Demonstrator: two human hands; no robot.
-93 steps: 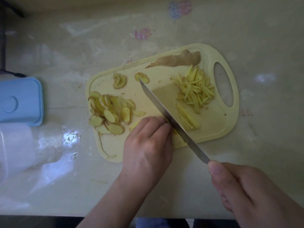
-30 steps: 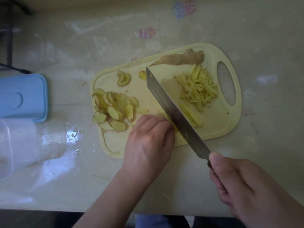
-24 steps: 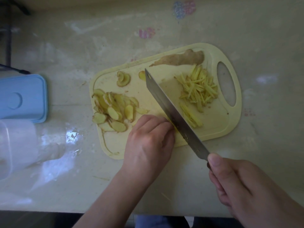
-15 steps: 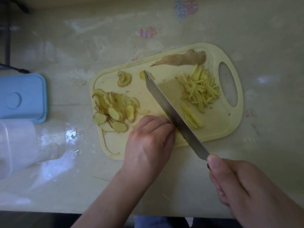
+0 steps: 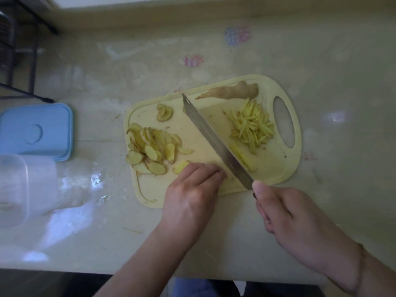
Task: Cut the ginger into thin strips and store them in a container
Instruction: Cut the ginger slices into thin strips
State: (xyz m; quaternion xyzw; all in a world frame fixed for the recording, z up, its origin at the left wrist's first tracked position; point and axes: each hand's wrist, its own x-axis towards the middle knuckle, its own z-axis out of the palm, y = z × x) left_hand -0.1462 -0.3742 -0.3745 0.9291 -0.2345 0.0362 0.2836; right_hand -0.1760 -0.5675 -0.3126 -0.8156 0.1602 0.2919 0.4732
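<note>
A pale yellow cutting board (image 5: pixel 150 189) lies on the counter. On its left sits a pile of ginger slices (image 5: pixel 151 150), on its right a heap of thin ginger strips (image 5: pixel 251 127), and at its far edge an uncut ginger piece (image 5: pixel 232 93). My left hand (image 5: pixel 192 194) presses curled fingers down on ginger at the board's near edge; that ginger is mostly hidden under the fingers. My right hand (image 5: pixel 295 224) grips the handle of a knife (image 5: pixel 211 138), whose blade slants across the board just right of my left fingertips.
A blue container lid (image 5: pixel 35 131) lies at the left on the counter. A clear plastic container (image 5: pixel 23 187) stands just in front of it. A dark metal rack (image 5: pixel 17 50) is at the far left corner. The counter's near edge runs along the bottom.
The knife blade has gone up and down beside my left fingertips while cutting. My left hand stays on the ginger. The piles on the board look the same.
</note>
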